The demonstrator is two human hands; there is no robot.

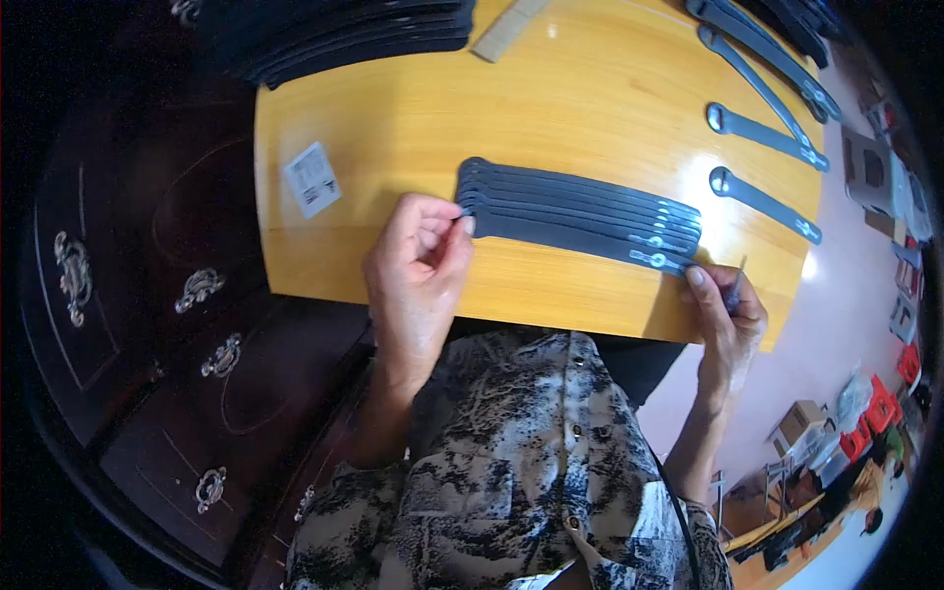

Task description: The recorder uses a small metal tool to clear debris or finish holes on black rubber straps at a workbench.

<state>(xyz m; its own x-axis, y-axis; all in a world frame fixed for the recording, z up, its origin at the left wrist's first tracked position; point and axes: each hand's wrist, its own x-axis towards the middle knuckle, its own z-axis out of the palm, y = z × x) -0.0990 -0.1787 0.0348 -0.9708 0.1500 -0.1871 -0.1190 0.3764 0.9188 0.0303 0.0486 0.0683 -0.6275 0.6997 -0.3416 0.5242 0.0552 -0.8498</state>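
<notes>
Several dark grey flat straps (580, 197) lie overlapped in a fanned row on the yellow wooden table (393, 128), with pale printed marks at their right ends. The nearest strap (560, 234) runs between my two hands. My left hand (415, 265) is closed, thumb and forefinger pinching at the row's rounded left end. At the other end, the thumb of my right hand (726, 320) presses on the nearest strap's printed tip. That hand also grips a small tool (733, 293) with a dark handle and a thin point; its full shape is hidden by the fingers.
More single straps (765, 205) with round metal-like ends lie along the table's right side. A thick pile of dark straps (374, 34) is at the far left, beside a tan strip (506, 29). A white printed label (313, 180) lies at left. Dark cabinets (147, 324) flank the table.
</notes>
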